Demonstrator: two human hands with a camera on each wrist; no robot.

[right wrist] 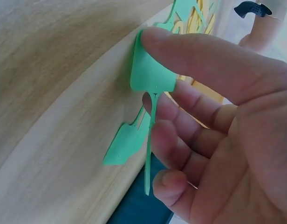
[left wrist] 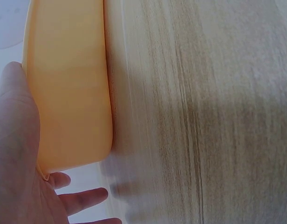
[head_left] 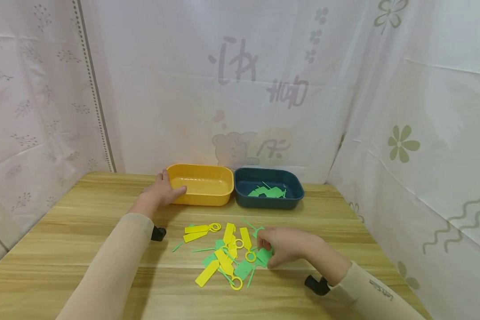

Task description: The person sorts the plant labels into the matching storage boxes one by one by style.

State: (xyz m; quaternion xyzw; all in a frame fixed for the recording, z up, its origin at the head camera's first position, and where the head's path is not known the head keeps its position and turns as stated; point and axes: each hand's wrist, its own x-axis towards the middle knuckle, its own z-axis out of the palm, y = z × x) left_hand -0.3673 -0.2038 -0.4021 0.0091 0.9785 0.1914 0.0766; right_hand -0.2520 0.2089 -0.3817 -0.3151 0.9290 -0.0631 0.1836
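Note:
At the back of the table, my left hand (head_left: 160,191) rests on the left end of a yellow plastic bin (head_left: 202,200). Its thumb lies along the rim, and the other fingers stretch past the end wall in the left wrist view. My right hand (head_left: 290,244) is at the right side of a loose pile of tags, pinching a flat green plastic tag (right wrist: 153,72) with a thin stem. Another green tag (right wrist: 122,147) lies just beyond its fingers. In the pile, yellow tags (head_left: 207,274) with ring ends overlap more green tags (head_left: 243,270).
Right of the yellow bin stands a dark blue bin (head_left: 266,203) with several green tags (head_left: 275,192) inside. Both bins are side by side near the back edge of the wooden table (head_left: 176,293). Patterned white curtains (head_left: 164,102) hang behind and beside it.

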